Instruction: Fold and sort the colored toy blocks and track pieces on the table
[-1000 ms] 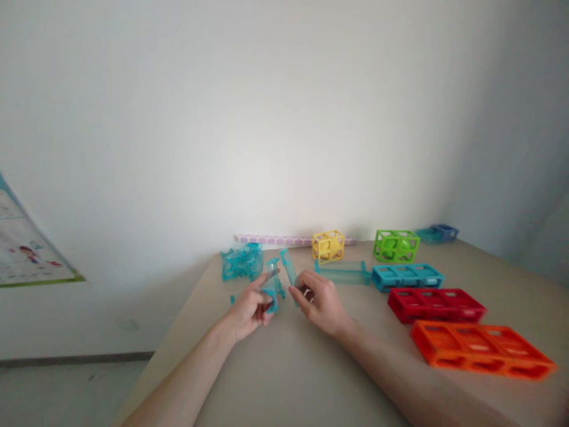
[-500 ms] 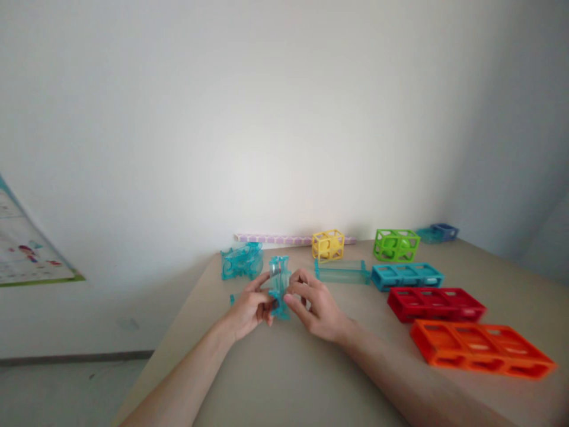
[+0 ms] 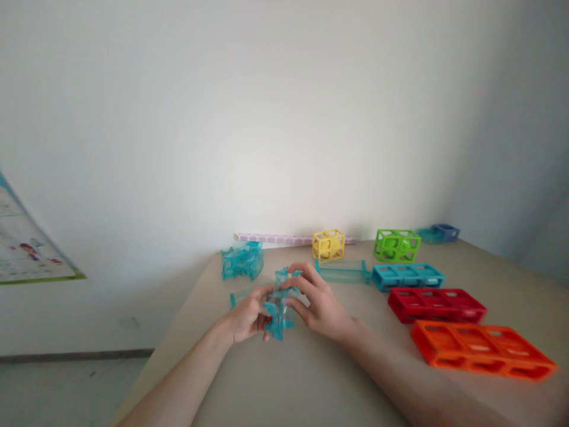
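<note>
Pale wall (image 3: 284, 118) rises behind a tan bench (image 3: 288, 379). Over its near-left part the left hand (image 3: 246, 317) and the right hand (image 3: 322, 305) meet, each grip clamped on one clear teal plastic piece (image 3: 280, 308) held between them. Beyond lie a teal pile (image 3: 242, 261) and a teal trough (image 3: 342, 271). To the right sit a blue rack (image 3: 406, 276), a red rack (image 3: 435, 305) and an orange rack (image 3: 482, 350).

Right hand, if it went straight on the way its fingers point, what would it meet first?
The right hand points left and touches the clear teal piece, so that comes first. Just behind it is the left hand, gripping the same piece, though depth is hard to judge.
</note>
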Motion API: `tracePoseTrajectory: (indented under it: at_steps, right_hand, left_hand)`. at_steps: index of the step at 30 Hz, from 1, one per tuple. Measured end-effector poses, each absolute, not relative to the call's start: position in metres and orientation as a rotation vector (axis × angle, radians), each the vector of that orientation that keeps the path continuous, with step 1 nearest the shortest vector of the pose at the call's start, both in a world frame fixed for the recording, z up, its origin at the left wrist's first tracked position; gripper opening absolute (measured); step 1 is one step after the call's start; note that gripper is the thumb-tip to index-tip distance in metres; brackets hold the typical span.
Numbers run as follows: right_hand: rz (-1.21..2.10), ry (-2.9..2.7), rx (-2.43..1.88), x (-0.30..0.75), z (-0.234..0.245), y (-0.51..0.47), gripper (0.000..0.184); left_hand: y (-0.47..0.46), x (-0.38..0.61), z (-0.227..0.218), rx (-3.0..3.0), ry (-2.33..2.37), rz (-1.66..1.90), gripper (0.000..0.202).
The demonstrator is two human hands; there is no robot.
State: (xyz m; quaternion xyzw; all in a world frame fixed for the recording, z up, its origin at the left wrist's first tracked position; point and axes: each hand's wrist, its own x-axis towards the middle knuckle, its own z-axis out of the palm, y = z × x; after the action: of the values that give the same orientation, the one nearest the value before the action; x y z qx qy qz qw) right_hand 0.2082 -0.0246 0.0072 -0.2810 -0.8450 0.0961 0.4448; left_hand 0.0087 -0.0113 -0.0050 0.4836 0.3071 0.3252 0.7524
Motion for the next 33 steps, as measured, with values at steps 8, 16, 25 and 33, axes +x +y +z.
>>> tracePoseTrajectory:
  at_steps: [8,16,25,33]
  right_hand:
    - [0.275,-1.79,-0.948,0.208,0.002,-0.019,0.021]
    - [0.44,-1.776,-1.15,0.202,-0.001,-0.017,0.037]
    - [0.618,-1.975,-1.144,0.202,0.003,-0.021,0.042]
    - [0.596,-1.986,-1.181,0.202,0.001,-0.019,0.045]
  left_hand:
    - [-0.019,0.012,0.011,1.208,0.683,0.971,0.069]
    - [-0.021,0.02,0.006,1.325,0.762,0.938,0.062]
    - [-0.022,0.023,0.002,1.375,0.787,0.946,0.054]
    - [-0.02,0.023,0.004,1.385,0.82,1.022,0.048]
